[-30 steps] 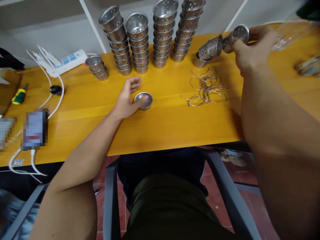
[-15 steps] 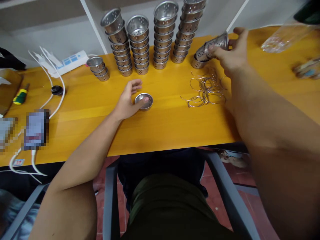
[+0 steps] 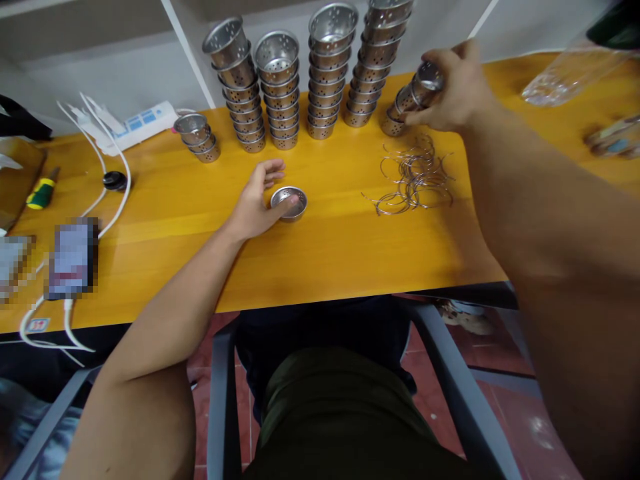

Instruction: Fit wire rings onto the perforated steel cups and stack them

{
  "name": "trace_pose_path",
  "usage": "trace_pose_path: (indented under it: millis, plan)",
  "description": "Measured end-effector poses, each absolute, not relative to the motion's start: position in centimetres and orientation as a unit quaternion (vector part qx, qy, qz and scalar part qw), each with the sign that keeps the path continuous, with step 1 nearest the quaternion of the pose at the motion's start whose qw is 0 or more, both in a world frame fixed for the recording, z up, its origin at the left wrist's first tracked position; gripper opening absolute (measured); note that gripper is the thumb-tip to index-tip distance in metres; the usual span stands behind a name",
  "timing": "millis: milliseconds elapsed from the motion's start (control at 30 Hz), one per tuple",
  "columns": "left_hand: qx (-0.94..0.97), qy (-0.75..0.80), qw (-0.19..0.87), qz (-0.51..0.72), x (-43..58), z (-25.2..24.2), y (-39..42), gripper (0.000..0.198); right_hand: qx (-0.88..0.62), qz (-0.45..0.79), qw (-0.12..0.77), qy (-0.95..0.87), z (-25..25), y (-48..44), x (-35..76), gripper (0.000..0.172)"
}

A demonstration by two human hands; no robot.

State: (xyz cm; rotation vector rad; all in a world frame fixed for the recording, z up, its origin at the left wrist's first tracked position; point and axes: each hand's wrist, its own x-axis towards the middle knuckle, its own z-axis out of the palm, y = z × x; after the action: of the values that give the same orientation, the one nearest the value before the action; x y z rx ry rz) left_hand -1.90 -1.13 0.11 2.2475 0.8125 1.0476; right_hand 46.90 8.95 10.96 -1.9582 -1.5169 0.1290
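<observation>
A single small perforated metal cup [image 3: 295, 211] stands on the desk in front of me, its mouth up. My left hand [image 3: 257, 207] rests beside it with fingers spread and the thumb reaching over its rim. Farther right, my right hand [image 3: 453, 87] grips the upper part of a short, leaning stack of perforated metal cups [image 3: 406, 101]. The lowest cup of that stack sits on the desk. In front of it lies a loose tangle of thin curved wires [image 3: 413, 177].
Several tall stacks of similar cups [image 3: 283, 100] line the back, with a shorter stack [image 3: 197, 137] to their left. A power strip [image 3: 145, 123], cables, a phone [image 3: 73, 260] and a screwdriver [image 3: 43, 191] lie at left. A clear plastic bag [image 3: 555, 80] is at right.
My right hand has shifted slightly up and tipped the held cups more upright, seated closer over the lowest cup. My left hand and its cup stay in place.
</observation>
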Motion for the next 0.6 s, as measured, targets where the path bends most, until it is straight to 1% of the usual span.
trace_pose_path:
  millis: [33,67,100,133,167,200,267,300,333,433,467,533,600]
  plan:
    - [0.831,0.299,0.264,0.387,-1.9,0.1,-1.1,0.093,-0.741,0.048,0.296,-0.600,11.6,8.8,46.9,0.100]
    - [0.831,0.298,0.267,0.386,-1.9,0.2,-1.2,0.094,-0.736,0.045,0.271,-0.619,12.1,8.7,46.8,0.088]
    - [0.831,0.299,0.270,0.384,-1.8,0.2,-1.2,0.095,-0.729,0.044,0.248,-0.637,12.6,8.6,46.7,0.081]
    - [0.830,0.301,0.274,0.382,-1.8,0.3,-1.3,0.097,-0.724,0.041,0.227,-0.650,13.1,8.4,46.5,0.080]
    - [0.829,0.302,0.279,0.379,-1.8,0.4,-1.4,0.099,-0.724,0.037,0.210,-0.656,13.5,8.2,46.3,0.085]
    - [0.828,0.304,0.283,0.377,-1.7,0.5,-1.5,0.101,-0.727,0.031,0.194,-0.658,13.8,8.0,46.0,0.098]
    - [0.827,0.307,0.292,0.370,-1.6,0.8,-1.9,0.105,-0.739,0.024,0.163,-0.654,14.5,7.3,45.7,0.132]
    - [0.827,0.311,0.298,0.362,-1.5,1.0,-2.1,0.108,-0.739,0.023,0.152,-0.656,14.8,6.8,45.6,0.138]
    - [0.826,0.317,0.305,0.351,-1.5,1.3,-2.3,0.111,-0.733,0.023,0.146,-0.664,15.0,6.3,45.5,0.135]
    - [0.822,0.339,0.323,0.324,-1.3,1.9,-2.9,0.116,-0.700,0.032,0.143,-0.699,15.6,4.7,45.6,0.106]
    - [0.821,0.344,0.326,0.320,-1.3,2.1,-3.0,0.116,-0.692,0.034,0.145,-0.706,15.7,4.3,45.7,0.103]
    - [0.819,0.345,0.327,0.322,-1.3,2.1,-3.0,0.115,-0.699,0.037,0.147,-0.699,15.7,3.8,45.6,0.109]
    - [0.819,0.341,0.328,0.325,-1.3,2.0,-2.8,0.114,-0.708,0.040,0.160,-0.686,15.4,3.7,45.4,0.110]
